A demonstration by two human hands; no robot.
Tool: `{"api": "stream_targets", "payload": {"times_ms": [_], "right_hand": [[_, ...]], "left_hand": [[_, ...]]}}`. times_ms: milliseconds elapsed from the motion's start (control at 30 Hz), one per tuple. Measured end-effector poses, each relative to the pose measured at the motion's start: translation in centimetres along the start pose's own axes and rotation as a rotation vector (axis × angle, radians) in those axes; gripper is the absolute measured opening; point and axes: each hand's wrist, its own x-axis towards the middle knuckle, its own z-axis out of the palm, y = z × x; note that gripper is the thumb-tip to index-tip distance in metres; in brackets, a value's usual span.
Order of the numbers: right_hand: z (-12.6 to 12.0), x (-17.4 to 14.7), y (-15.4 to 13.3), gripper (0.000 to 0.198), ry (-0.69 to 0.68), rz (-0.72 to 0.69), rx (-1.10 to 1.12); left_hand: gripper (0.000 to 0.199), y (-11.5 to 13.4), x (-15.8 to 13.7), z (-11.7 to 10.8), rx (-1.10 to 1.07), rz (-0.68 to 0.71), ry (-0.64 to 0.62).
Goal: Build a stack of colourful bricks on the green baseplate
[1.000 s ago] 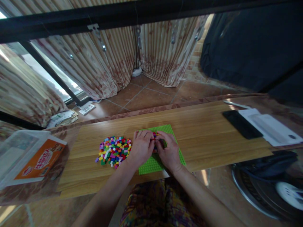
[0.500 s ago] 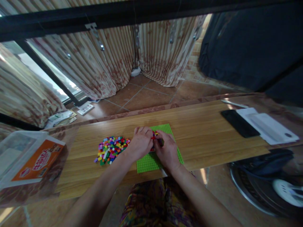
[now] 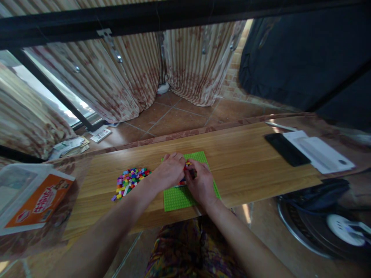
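Observation:
Both hands meet over a green studded baseplate on the wooden board. Between them shows a small cluster of coloured toy bricks, mostly covered by the fingers. My left hand is closed, its fingers bent down at the cluster; whatever they pinch is hidden. My right hand curls around the cluster's right side, thumb and forefinger drawn together at red bricks, though the exact piece cannot be made out. Left of the baseplate lies a heap of loose toy bricks in many colours, partly behind my left forearm.
A clear plastic box with an orange label stands at the far left. On the right lie a black phone-like slab and a white flat case. Below them on the floor sits a dark round object with a metal rim.
The whole view has shifted slightly, so things appear farther left. My left hand and forearm have moved a little over the baseplate and cover more of the heap. Both hands stay at the cluster.

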Motion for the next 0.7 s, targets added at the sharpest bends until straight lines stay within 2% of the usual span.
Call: {"api": "stream_targets", "payload": {"times_ms": [267,467,567,700], "right_hand": [[0.3,-0.1,-0.3,0.034,0.066,0.021,0.049],[0.1,-0.2,-0.1,0.033,0.036,0.030,0.060],[-0.1,-0.2,-0.1,0.032,0.036,0.028,0.058],[-0.4,-0.2,-0.1,0.032,0.009,0.013,0.060]], "left_hand": [[0.018,0.1,0.5,-0.4,0.059,0.052,-0.053],[0.018,0.2,0.2,-0.4,0.068,0.029,-0.026],[0.017,0.1,-0.3,-0.2,0.022,0.000,0.014],[0.011,-0.1,-1.2,1.2,-0.190,-0.138,0.160]]}}
